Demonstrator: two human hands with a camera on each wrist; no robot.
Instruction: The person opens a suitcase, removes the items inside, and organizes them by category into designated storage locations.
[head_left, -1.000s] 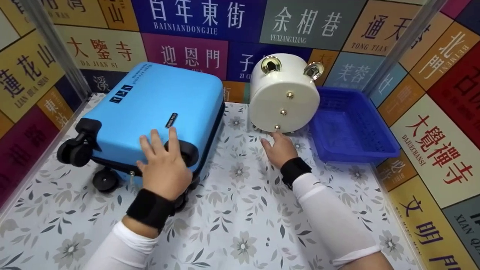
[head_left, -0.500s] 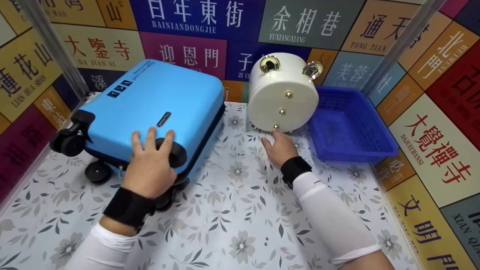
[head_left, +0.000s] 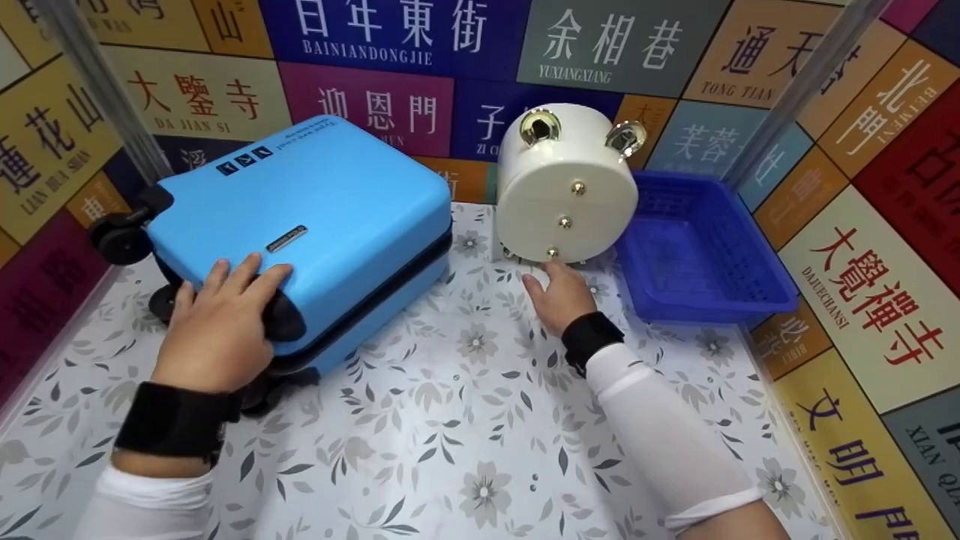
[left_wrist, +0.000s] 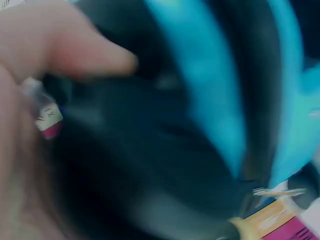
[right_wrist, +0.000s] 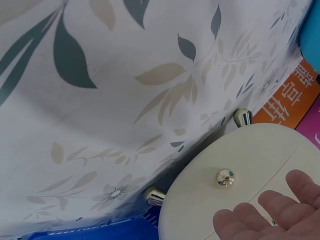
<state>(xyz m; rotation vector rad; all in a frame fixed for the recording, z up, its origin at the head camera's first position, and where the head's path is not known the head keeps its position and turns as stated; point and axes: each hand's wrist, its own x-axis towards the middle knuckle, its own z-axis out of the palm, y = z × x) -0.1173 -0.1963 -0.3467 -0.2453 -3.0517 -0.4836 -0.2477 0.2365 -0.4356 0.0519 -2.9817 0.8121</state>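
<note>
A light blue suitcase (head_left: 315,202) with black wheels lies flat at the left of the head view. My left hand (head_left: 214,337) grips its near corner, fingers over the top and thumb by the black wheel (left_wrist: 145,145) in the blurred left wrist view. To the right stands a white round chest (head_left: 566,202) with gold ears and gold knobs. My right hand (head_left: 562,300) is just in front of it, fingers near the lowest knob (head_left: 553,253). In the right wrist view its loosely extended fingers (right_wrist: 287,207) lie before the chest front; whether they touch it I cannot tell.
A blue plastic basket (head_left: 705,255) sits right of the chest. The table bears a flowered white cover (head_left: 480,420). Colourful panels with printed characters (head_left: 405,45) stand behind and on both sides, with clear upright edges at the corners.
My left hand has moved left and slightly toward the back, swinging the suitcase's near corner and wheels left. The right hand and the chest have stayed in place.
</note>
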